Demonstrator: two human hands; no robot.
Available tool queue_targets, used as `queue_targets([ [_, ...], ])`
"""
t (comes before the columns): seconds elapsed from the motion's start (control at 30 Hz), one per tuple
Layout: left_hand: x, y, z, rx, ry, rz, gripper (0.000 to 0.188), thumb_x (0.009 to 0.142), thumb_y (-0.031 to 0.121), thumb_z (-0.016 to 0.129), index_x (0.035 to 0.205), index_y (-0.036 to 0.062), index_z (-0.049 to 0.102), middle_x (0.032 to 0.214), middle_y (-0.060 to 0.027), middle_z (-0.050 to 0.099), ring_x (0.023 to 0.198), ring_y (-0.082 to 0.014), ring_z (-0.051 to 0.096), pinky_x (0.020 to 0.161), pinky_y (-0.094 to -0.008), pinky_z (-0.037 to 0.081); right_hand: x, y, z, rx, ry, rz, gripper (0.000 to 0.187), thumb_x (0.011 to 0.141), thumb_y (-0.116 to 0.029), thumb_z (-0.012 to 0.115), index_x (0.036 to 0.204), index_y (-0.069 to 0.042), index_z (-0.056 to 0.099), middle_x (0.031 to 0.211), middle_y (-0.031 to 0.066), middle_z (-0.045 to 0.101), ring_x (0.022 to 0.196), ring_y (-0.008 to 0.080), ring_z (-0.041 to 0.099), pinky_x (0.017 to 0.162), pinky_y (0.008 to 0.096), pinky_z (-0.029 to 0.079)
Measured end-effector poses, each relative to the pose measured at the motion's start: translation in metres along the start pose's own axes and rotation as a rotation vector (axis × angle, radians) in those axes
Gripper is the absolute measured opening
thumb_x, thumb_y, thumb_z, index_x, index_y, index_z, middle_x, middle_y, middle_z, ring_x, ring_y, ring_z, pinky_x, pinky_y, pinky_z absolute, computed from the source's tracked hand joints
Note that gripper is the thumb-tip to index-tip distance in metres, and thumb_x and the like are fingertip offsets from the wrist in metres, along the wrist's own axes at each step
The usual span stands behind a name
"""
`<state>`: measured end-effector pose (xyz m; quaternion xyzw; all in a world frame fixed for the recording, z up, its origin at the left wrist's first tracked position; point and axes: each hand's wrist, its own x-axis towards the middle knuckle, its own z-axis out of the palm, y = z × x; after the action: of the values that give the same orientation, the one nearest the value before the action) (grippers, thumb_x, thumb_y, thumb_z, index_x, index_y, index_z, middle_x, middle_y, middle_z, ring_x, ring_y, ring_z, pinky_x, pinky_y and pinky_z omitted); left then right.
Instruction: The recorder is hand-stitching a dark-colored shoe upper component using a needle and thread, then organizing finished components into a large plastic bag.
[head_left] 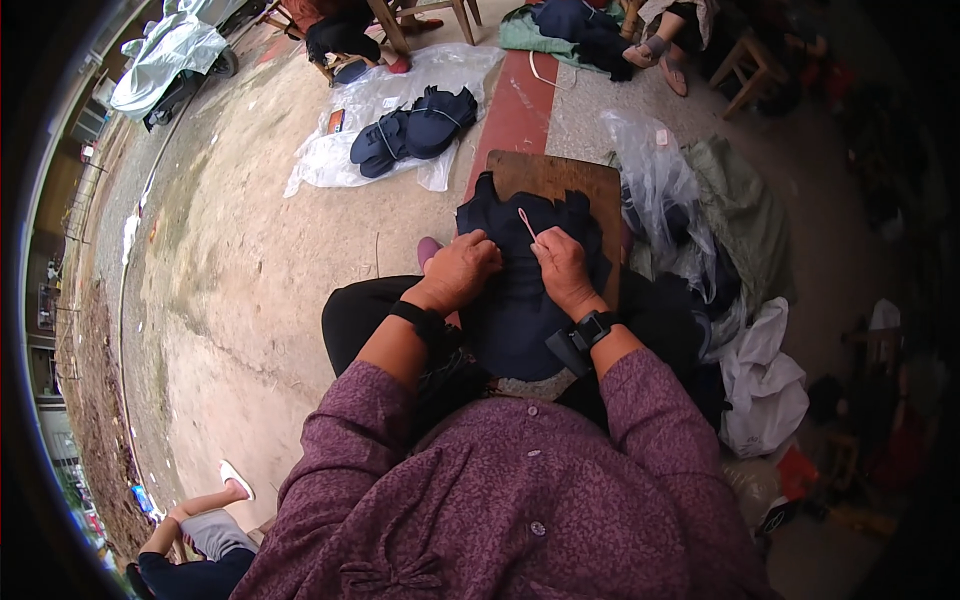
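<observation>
My right hand (pixel 563 265), just right of centre in the upper half of the frame, is closed on a thin pink loop (pixel 526 222), which points toward the upper left over the dark cloth. My left hand (pixel 465 265), left of it, is curled at the left side of the cloth (pixel 520 320); its fingertips are hidden, so I cannot tell whether they grip the fabric. The cloth lies at the centre of the frame, its upper part on a brown tabletop (pixel 592 178) and its rounded lower end toward my lap. A black band (pixel 415 318) circles my left wrist, a watch (pixel 592 328) my right.

In the upper middle, a tied bundle (pixel 430 125) of dark pieces lies on a plastic sheet (pixel 320 165) on the floor (pixel 230 320). Right of the tabletop are clear plastic (pixel 650 160) and a green sack (pixel 745 210), with a white bag (pixel 765 390) below them. Another person (pixel 205 555) sits at the lower left.
</observation>
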<state>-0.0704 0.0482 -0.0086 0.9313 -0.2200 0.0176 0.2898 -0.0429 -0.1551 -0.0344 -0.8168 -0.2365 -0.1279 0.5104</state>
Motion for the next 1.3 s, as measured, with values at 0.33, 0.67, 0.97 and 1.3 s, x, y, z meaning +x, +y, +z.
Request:
queue_targets([
  [0.33,-0.014,0.031,-0.020,-0.811,0.190,-0.259,0.030,0.091,0.020,0.064,0.116,0.0029,0.059,0.099,-0.0011,0.061,0.090,-0.0114,0.056,0.077,-0.0261,0.046,-0.010,-0.045,-0.024,0.033,-0.083,0.000,0.012,0.083,-0.005,0.061,0.078,0.000,0.052,0.077,0.0165,0.053,0.072,0.0366,0.055,0.063,0.0408,0.043],
  [0.67,-0.054,0.049,0.031,-0.735,0.270,-0.164,0.019,0.094,0.016,0.058,0.082,0.0012,0.058,0.073,-0.0047,0.053,0.069,-0.0174,0.052,0.063,-0.0299,0.042,-0.067,-0.040,-0.031,0.044,0.178,0.340,0.014,0.081,-0.003,0.066,0.077,-0.001,0.053,0.060,0.0093,0.053,0.054,0.0167,0.055,0.052,0.0308,0.042],
  [0.97,-0.066,0.055,0.039,-0.471,0.258,-0.085,0.015,0.089,0.013,0.060,0.083,-0.0012,0.058,0.079,-0.0140,0.053,0.075,-0.0340,0.056,0.067,-0.0393,0.045,-0.069,-0.009,-0.026,-0.173,0.176,0.652,0.025,0.069,-0.012,0.076,0.067,0.001,0.055,0.063,0.0171,0.060,0.063,0.0325,0.062,0.061,0.0381,0.048],
  [1.3,-0.072,0.056,0.040,-0.563,0.254,-0.067,0.014,0.089,0.011,0.059,0.083,-0.0008,0.056,0.078,-0.0119,0.053,0.073,-0.0288,0.055,0.067,-0.0347,0.045,-0.050,-0.043,-0.015,0.031,0.129,0.460,0.020,0.076,-0.012,0.073,0.080,0.003,0.061,0.076,0.0122,0.064,0.075,0.0202,0.062,0.069,0.0366,0.048],
])
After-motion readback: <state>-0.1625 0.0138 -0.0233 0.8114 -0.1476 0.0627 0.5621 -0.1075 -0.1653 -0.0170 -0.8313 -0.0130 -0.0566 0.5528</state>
